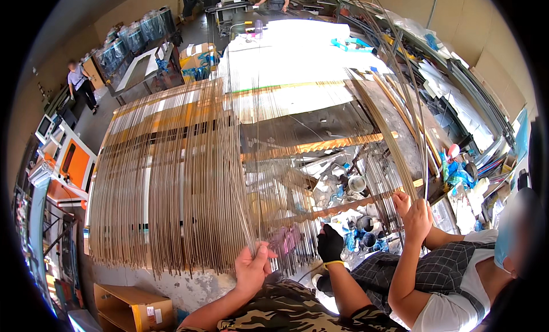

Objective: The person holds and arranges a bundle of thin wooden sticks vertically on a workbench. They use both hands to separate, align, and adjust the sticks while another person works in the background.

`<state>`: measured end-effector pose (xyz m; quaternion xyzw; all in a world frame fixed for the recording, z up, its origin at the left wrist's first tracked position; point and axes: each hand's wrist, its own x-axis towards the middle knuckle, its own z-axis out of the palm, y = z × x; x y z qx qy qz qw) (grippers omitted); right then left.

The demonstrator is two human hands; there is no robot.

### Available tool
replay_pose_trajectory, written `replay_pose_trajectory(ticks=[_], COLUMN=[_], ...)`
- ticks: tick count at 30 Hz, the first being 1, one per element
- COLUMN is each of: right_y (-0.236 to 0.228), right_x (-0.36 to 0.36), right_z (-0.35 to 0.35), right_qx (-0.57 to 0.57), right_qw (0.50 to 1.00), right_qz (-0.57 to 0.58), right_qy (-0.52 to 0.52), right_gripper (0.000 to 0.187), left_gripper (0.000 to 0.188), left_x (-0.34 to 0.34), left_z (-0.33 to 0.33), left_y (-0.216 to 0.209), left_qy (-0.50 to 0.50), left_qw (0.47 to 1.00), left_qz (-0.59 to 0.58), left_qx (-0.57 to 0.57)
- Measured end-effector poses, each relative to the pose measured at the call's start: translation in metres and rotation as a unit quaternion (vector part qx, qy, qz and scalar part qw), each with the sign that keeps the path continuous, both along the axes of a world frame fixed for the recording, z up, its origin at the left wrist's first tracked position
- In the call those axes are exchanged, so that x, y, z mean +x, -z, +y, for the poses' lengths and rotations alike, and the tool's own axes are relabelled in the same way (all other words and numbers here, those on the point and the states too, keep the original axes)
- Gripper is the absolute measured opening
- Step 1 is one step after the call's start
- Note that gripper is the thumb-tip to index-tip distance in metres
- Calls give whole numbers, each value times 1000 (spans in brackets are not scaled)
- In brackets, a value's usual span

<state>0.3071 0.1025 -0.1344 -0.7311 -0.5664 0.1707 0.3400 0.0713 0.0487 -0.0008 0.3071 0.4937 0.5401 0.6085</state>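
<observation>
left hand: the left hand (251, 269) is bare and closed around the near ends of a few thin metal rods (189, 178), thumb over the top.
right hand: the right hand (330, 244) wears a black fingerless glove with a yellow cuff; it sits low beside the rod ends. whether it grips anything cannot be told.
rods: long thin rods lie side by side in a wide sheet across the work frame (320, 146), fanning from the far edge to the near edge.
near edge: the rod ends overhang the near edge unevenly, just in front of the left hand.
open room: a gap in the rod sheet right of centre exposes the frame's cross bars and clutter beneath.
co-worker: a second person's hand (416, 218) holds a separate bundle of rods (389, 132) at the right side; their forearm lies close beside the gloved hand.
below frame: cups and tins (357, 186) sit under the bars.
room: workshop; white sheet (297, 52) on the far table, orange machine (71, 163) at left, two people standing well apart.
</observation>
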Motion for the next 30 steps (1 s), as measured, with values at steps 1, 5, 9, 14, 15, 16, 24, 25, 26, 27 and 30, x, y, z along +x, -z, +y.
replay_pose_trajectory(ticks=[1,5,9,14,15,16,24,25,26,27,30], right_y=[2,0,6,5,6,8,17,12,9,10,-6], right_x=[-1,-4,-5,-5,-4,-3,-3,-3,-3,-4,-12], right_z=[4,5,2,1,2,2,3,3,3,2,-6], right_qx=[20,-45,-34,-63,-62,-63,-91,-113,-134,-95,77], right_qw=[999,995,996,995,995,995,993,990,987,991,988], right_qz=[-29,-83,-75,-80,-77,-75,-75,-81,-87,-89,-129], right_qy=[-1,11,18,14,13,11,25,13,2,21,32], right_gripper=[25,22,19,21,21,21,24,25,27,27,29], left_gripper=[21,20,20,20,20,20,20,20,20,20,20], left_x=[0,-1,-2,-4,-4,-4,-3,-3,-3,-3,-6], left_z=[0,-2,-3,-4,-3,-3,-3,-3,-3,-3,-3], left_y=[-1,-6,-2,-4,-5,-4,-3,-3,-3,-4,-4], left_qy=[-1,-5,-8,-3,-3,-3,-4,-4,-5,-5,-1], left_qw=[1000,1000,1000,1000,1000,1000,1000,1000,1000,1000,1000], left_qz=[1,2,10,6,8,5,2,3,4,5,7], left_qx=[-3,-9,3,-5,-8,-9,-5,-6,-7,-7,-7])
